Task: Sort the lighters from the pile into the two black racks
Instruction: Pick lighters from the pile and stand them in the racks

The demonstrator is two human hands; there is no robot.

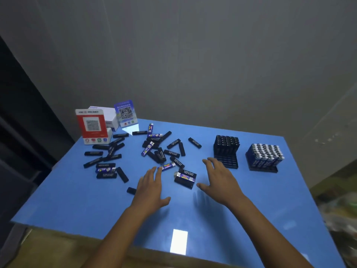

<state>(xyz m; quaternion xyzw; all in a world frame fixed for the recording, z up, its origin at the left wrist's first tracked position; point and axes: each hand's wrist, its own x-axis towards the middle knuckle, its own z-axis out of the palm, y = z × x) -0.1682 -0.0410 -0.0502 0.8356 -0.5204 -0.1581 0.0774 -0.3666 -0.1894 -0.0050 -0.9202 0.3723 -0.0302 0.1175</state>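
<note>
Both my hands are over the blue desk (251, 200), palms down, holding nothing. My left hand (151, 188) has its fingers straight and close together, fingertips just beside a blue lighter (167, 166). My right hand (219, 177) is spread, thumb out, just right of a small stack of lighters (185, 177) near the desk's middle.

The pile of lighters (160, 149), mostly black with a few blue, lies scattered from the middle toward the far left corner. Near the far right corner stand the two racks: the left black rack (226, 151) partly filled with black lighters, the right black rack (264, 158) filled with blue ones.

Two QR-code stands (92, 125) and white boxes (110, 117) occupy the far left corner.
</note>
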